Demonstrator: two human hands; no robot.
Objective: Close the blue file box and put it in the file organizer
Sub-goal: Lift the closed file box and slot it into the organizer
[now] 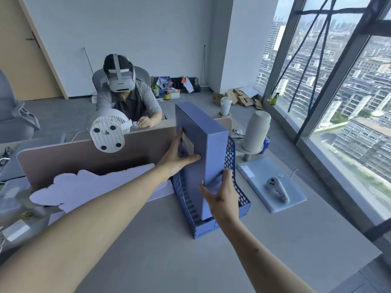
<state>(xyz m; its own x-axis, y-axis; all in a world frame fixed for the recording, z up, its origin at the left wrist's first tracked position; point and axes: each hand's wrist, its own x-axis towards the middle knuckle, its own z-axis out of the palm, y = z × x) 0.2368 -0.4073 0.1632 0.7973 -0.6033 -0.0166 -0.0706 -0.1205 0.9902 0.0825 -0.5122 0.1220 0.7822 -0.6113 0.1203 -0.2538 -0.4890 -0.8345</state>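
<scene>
The blue file box (208, 142) stands upright and closed, its lower part inside the blue perforated file organizer (241, 191) on the desk. My left hand (176, 157) presses flat against the box's left face near a white label. My right hand (223, 197) grips the box's near lower edge, fingers wrapped around the spine. The box's bottom is hidden by the organizer and my hand.
A desk divider (63, 163) runs behind the organizer, with a white fan (109, 132) on top. A person in a headset sits beyond it. To the right lie a white controller (277, 189) on a pale pad and a paper roll (255, 132). Purple paper shapes (88, 185) lie left.
</scene>
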